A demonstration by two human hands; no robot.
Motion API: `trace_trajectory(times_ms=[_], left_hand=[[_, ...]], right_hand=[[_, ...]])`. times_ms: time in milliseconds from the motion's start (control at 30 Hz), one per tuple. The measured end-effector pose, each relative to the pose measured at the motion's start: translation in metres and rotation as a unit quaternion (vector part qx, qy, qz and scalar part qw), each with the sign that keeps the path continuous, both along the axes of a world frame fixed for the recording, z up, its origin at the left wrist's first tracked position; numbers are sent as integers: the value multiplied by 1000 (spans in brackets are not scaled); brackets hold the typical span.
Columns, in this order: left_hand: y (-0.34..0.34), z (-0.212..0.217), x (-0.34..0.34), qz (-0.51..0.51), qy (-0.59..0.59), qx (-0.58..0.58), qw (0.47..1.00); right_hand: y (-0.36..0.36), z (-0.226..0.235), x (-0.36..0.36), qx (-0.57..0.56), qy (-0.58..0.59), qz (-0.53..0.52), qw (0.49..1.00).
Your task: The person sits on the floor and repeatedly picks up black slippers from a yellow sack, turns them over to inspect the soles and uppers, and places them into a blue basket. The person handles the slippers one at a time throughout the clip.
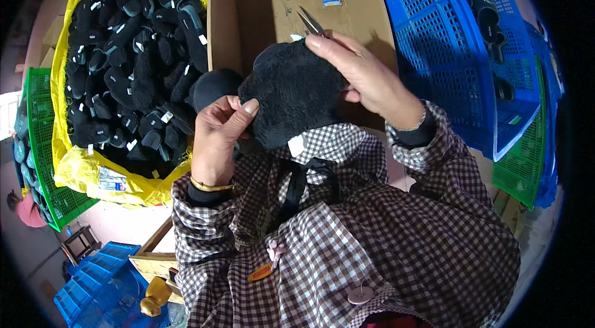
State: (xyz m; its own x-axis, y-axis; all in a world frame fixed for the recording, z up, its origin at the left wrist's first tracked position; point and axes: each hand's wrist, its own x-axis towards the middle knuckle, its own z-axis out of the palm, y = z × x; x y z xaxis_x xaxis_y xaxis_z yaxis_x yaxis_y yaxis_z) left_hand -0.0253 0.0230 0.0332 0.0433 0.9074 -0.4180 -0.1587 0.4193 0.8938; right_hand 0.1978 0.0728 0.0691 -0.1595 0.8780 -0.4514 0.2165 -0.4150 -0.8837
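Note:
A black fleece piece [294,92], perhaps a slipper or shoe lining, is spread out in front of my chest. My left hand [220,130] is closed on its left edge, with the thumb on top. At the upper right edge of the fleece, my right hand [365,77] is closed around small metal snips [312,23], their pointed blades aimed up and to the left. White tags stick out at the top and bottom of the piece. Just behind my left hand shows a smooth dark rounded part [217,87]; whether it joins the fleece I cannot tell.
A yellow sack [62,161] full of black fleece pieces with white tags stands on the left. Ahead is an open cardboard box [224,24] with a blue-and-white scrap [331,1] inside. Blue crates [427,49] with dark footwear stand at right; a green crate [46,161] stands far left.

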Motion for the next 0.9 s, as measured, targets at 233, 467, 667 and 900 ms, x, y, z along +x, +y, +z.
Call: trace_trajectory(times_ms=[233,467,667,900], left_hand=[[-14,-22,43,1,28,149,988],[-16,-41,42,40,-146,-15,988],[-16,-30,42,97,-181,-73,976],[-23,-38,32,98,-168,-82,977]], right_hand=[[-1,-16,33,306,-102,105,941],[-46,-29,15,342,-301,65,888],[-65,-34,-20,347,-322,131,871],[-90,-36,-21,243,-256,74,933]])
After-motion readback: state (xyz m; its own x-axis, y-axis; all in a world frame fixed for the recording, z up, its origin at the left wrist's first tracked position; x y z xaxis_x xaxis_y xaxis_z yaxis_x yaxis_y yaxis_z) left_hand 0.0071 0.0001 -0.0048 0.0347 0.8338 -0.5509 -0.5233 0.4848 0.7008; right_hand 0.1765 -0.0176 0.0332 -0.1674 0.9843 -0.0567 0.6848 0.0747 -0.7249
